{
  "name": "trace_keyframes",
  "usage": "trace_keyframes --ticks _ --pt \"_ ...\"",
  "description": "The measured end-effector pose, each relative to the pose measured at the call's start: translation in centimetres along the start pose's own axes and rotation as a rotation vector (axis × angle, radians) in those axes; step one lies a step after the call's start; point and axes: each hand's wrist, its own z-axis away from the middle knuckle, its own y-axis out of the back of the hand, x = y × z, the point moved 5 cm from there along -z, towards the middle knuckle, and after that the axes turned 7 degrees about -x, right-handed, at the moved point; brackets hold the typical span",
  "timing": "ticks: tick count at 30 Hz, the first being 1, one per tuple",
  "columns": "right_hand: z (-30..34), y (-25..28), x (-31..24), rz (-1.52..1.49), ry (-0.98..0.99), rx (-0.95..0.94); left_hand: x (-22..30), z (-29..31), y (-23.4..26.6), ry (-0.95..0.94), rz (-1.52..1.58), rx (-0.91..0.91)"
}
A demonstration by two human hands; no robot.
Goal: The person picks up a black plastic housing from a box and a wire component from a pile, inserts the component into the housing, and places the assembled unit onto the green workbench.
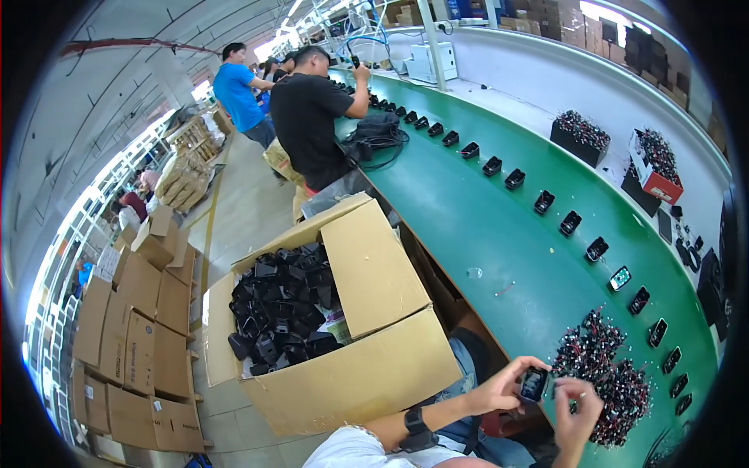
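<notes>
My left hand is closed around a small black plastic housing at the near edge of the green bench, with the housing's open side facing up. Close to the housing's right side is my right hand, its fingers bent together in a pinch. Whatever lies between those fingertips is too small to make out. A heap of small parts with red and black wires lies on the bench just beyond and beside my right hand. Similar black housings stand in a long curved row along the bench.
To my left an open cardboard box holds many black housings. Stacked cartons stand farther left. Two people work farther up the green bench, near a black cable bundle. Containers of wired parts sit along the wall.
</notes>
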Motion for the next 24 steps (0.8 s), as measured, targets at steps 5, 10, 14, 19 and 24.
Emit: trace_keyframes --ticks 5,10,14,19,24 --pt "2.0 -3.3 2.0 -0.147 -0.043 0.075 -1.4 -1.4 -0.9 -0.069 -0.09 -0.062" --pt "1.7 -2.3 0.4 -0.239 -0.02 0.139 -3.1 -1.3 -0.9 0.036 0.22 -0.07" --pt "2.3 -1.7 1.1 -0.135 -0.04 0.059 -3.8 -1.3 -0.6 0.041 0.276 -0.065" --pt "2.3 -1.5 0.7 0.059 0.077 0.123 -3.3 -1.2 -0.8 0.123 0.294 -0.048" --pt "2.8 -1.6 1.5 0.08 0.055 0.083 -3.6 -1.5 -1.2 0.061 0.276 -0.024"
